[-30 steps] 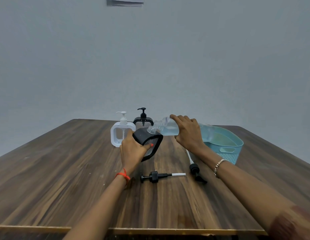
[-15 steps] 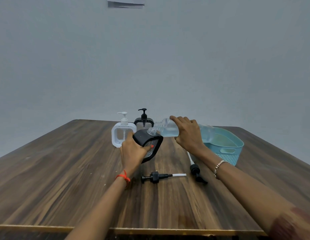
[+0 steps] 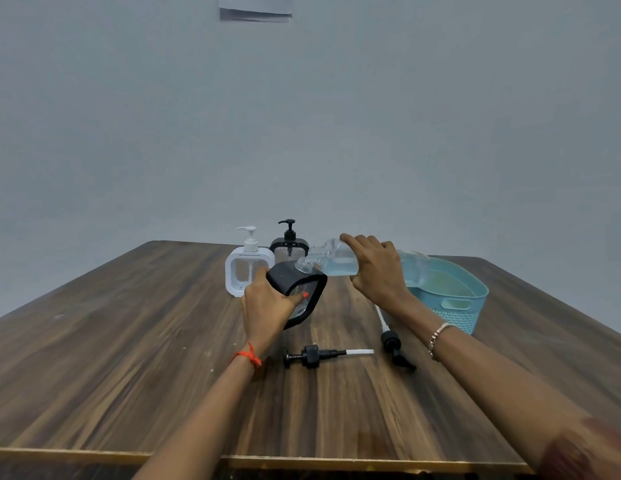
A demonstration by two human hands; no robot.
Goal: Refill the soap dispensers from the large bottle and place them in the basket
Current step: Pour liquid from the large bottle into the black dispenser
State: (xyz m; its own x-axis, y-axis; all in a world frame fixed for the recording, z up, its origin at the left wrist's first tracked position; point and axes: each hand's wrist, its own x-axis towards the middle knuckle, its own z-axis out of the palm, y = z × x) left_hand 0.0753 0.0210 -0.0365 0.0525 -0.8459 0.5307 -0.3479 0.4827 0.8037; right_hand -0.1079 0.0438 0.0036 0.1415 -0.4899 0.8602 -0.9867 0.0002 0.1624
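Nearest to me on the counter (image 3: 129, 358) lie two black pump heads with white dip tubes: one (image 3: 314, 356) flat in the middle, the other (image 3: 394, 344) just beside my right forearm. Both are off their bottles, so I judge at least two dispensers to be opened.

Just beyond them my left hand (image 3: 267, 303) has its grip closed around a black-framed dispenser (image 3: 298, 289), tilted with its open clear neck towards the right. My right hand (image 3: 378, 271) has its grip wrapped around the large bottle (image 3: 337, 261), laid nearly level with its mouth at the dispenser's neck. Pale blue liquid sits in the bottle's body; I cannot make out a stream, nor how much is in the dispenser.

To the right, behind my wrist, stands the teal basket (image 3: 451, 303). I see no dispenser in it, though part of it is hidden.

Farthest back stand a white dispenser (image 3: 248, 268) and another black dispenser (image 3: 289, 244), upright with pumps on; their levels I cannot tell.

I reckon the job is early: one fill in hand, then capping, the other dispensers and all the basket placing are left.
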